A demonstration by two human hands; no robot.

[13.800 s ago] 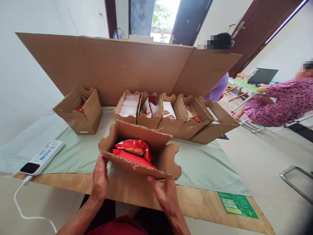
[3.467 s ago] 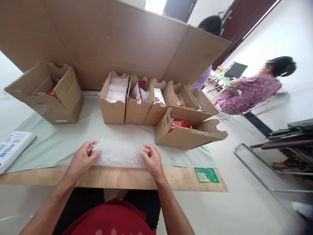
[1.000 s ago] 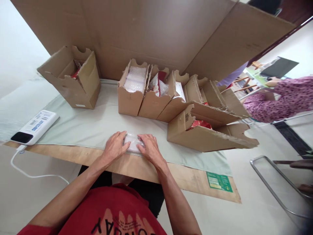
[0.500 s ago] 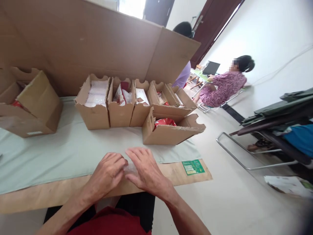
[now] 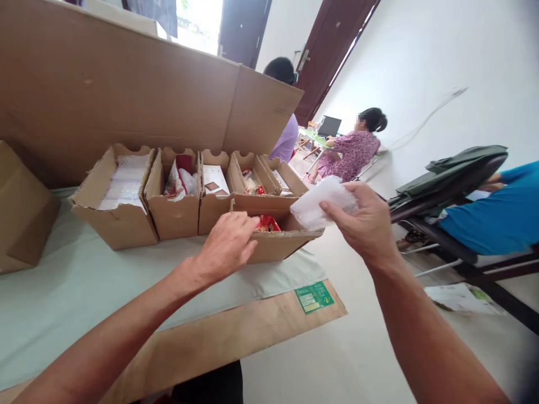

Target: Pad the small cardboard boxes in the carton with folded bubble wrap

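My left hand [image 5: 231,244] is closed at the left end of the front cardboard box [image 5: 269,249], its fingers over the rim and its thumb outside. Inside that box lies a shiny red packet [image 5: 267,223], partly hidden by the wall and my fingers. Raised over the box's right end, my right hand [image 5: 368,219] pinches a folded, whitish, see-through bubble wrap pouch [image 5: 322,203] between thumb and fingers. Whether anything is inside the pouch I cannot tell.
Behind stands a row of cardboard boxes; the leftmost holds bubble wrap sheets [image 5: 124,182], others a red-and-white packet [image 5: 177,179] and a white carton [image 5: 214,180]. A tall cardboard panel [image 5: 147,95] rises behind them. A green card [image 5: 315,297] lies near the table's right corner. Other people sit beyond.
Both hands were together over the table's front edge with clear plastic between them. The right has lifted the pouch up and rightward; the left has moved forward to the box. The view has shifted.
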